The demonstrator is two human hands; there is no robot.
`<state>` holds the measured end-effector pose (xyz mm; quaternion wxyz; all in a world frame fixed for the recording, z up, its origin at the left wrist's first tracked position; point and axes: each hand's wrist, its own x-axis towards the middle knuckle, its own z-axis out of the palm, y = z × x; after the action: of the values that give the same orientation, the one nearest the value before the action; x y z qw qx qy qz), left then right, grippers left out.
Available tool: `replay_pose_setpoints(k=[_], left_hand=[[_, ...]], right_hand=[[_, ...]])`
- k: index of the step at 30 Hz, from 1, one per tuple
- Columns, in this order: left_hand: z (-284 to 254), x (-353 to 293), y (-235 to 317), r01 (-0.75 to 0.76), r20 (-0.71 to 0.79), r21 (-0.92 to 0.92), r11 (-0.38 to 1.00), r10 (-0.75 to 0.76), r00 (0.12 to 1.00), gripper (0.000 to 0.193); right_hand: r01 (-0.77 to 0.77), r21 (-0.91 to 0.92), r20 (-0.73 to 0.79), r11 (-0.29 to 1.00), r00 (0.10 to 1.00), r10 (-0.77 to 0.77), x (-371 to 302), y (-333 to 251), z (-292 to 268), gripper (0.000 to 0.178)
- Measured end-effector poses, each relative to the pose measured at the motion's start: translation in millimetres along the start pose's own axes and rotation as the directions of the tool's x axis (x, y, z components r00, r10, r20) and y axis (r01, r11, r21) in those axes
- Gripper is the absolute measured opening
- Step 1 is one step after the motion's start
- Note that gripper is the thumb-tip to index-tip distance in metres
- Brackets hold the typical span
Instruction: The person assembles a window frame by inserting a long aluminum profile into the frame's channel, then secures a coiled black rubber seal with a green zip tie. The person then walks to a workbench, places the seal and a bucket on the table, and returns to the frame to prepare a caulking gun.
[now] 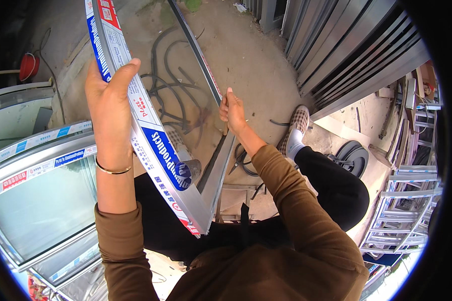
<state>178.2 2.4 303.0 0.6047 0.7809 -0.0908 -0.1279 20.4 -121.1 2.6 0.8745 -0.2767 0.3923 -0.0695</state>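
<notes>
My left hand point(108, 95) is closed around the near rail of a long aluminium frame point(135, 108), its thumb lying over the inner edge. Printed film in blue, red and white covers that rail, which slants down toward my lap. My right hand point(232, 111) is closed at the frame's other rail point(196, 47), with the index finger and thumb close together. A small brown piece shows just below this fist; its kind is hard to tell, and whatever the fingers hold is hidden. Dark grooves run along the inner side of the right rail.
Black rubber-like strips point(158, 65) lie tangled on the floor ahead. Long metal profiles point(356, 45) lean at the upper right. Glazed frames point(45, 200) stand at my left, and stacked frames point(402, 215) at far right. My checkered shoe point(299, 120) is near a dark round wheel point(354, 158).
</notes>
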Motion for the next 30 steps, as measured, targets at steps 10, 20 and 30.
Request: replay_pose_setpoints(k=[10,20,30], left_hand=[[2.4,1.3,-4.2,-0.031,-0.010,-0.069,0.997,0.031,0.999,0.057],[5.7,4.1,-3.8,-0.104,-0.050,-0.056,0.993,0.101,0.994,0.046],[-6.8,-0.7,-2.2,0.035,-0.041,-0.020,0.999,-0.036,0.999,0.051]], right_hand=[[0.234,-0.882,0.124,0.409,0.953,-0.278,-51.1,-13.0,-12.2,0.023],[0.535,-0.721,0.360,-0.440,0.832,0.421,-118.3,-107.7,19.2,0.034],[0.643,-0.564,0.290,-0.518,0.742,0.604,-32.5,-69.3,-5.2,0.027]])
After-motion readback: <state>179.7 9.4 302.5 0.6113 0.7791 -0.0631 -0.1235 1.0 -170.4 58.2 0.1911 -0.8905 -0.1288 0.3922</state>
